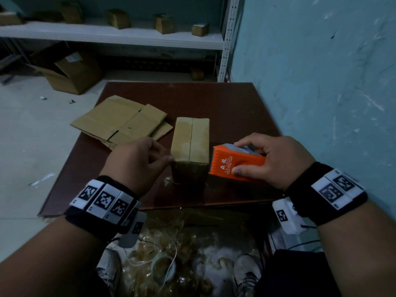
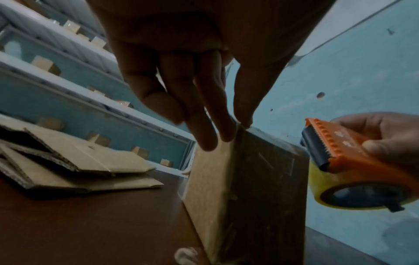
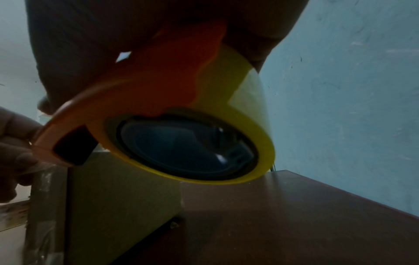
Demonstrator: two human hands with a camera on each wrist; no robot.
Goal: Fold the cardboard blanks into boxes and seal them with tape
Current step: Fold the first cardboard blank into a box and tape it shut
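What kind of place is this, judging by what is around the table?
Probably a small storeroom or packing room. Small cardboard boxes stand on a white metal shelf, a large open carton sits on the floor, and flat cardboard blanks lie on the dark table.

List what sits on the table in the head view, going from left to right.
flat cardboard blanks → left hand → folded box → orange tape dispenser → right hand
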